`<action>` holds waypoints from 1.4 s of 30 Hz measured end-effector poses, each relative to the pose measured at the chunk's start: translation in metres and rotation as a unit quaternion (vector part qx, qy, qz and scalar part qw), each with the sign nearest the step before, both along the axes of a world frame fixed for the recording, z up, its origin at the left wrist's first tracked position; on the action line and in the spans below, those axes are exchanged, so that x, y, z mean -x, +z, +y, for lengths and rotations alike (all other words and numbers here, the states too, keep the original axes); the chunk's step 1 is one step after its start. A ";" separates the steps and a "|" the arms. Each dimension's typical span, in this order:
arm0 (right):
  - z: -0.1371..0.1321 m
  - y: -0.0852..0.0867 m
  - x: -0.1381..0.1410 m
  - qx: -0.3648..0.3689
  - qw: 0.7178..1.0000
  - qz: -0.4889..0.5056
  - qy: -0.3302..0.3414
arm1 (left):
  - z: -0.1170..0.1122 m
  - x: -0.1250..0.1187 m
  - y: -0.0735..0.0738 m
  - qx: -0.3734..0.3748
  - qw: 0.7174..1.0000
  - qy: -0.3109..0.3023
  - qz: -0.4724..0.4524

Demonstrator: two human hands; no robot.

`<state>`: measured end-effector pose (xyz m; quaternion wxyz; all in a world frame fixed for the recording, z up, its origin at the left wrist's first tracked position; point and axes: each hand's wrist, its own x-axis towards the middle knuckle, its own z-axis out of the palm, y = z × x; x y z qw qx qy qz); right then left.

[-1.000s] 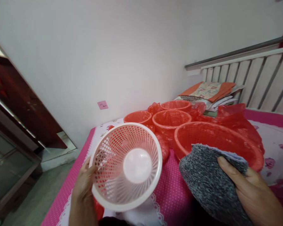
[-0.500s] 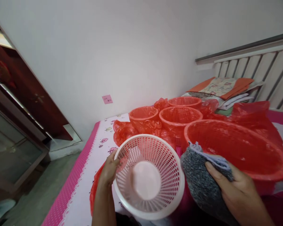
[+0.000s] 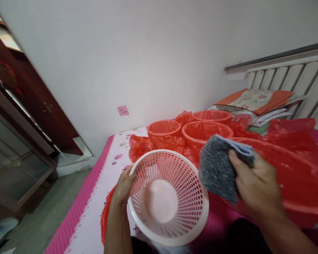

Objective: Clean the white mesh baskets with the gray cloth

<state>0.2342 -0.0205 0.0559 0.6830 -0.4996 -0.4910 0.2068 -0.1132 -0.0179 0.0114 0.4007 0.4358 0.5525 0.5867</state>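
Note:
My left hand (image 3: 123, 187) grips the left rim of a pale pink perforated plastic basket (image 3: 172, 183), tilted so its open mouth faces me. A folded grey speckled cloth (image 3: 217, 165) is clutched in my right hand (image 3: 257, 185), raised just right of the basket's rim and close to touching it. Both are held over a bed with a pink and white patterned sheet (image 3: 95, 208).
Three small red baskets (image 3: 164, 128) lined with red plastic bags stand behind, with a large red basin (image 3: 288, 169) at the right. Folded bedding (image 3: 257, 102) lies by a slatted headboard (image 3: 288, 76). A dark wooden cabinet (image 3: 18, 116) stands at the left, over grey floor.
The basket has turned from bottom-up to mouth-up and come lower and rightward. My right hand has lifted the cloth up toward the basket's rim. The view has shifted slightly left.

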 end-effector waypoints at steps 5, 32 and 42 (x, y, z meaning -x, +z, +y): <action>0.042 0.026 0.060 -0.199 0.972 -0.073 0.100 | 0.004 -0.007 -0.001 -0.017 1.000 -0.009 -0.011; 0.105 -0.045 0.118 0.102 0.904 -0.272 0.314 | 0.000 -0.029 0.004 -0.064 0.996 -0.065 -0.012; 0.101 -0.040 0.130 0.038 0.913 -0.341 0.222 | -0.004 -0.029 0.005 -0.059 0.995 -0.081 0.002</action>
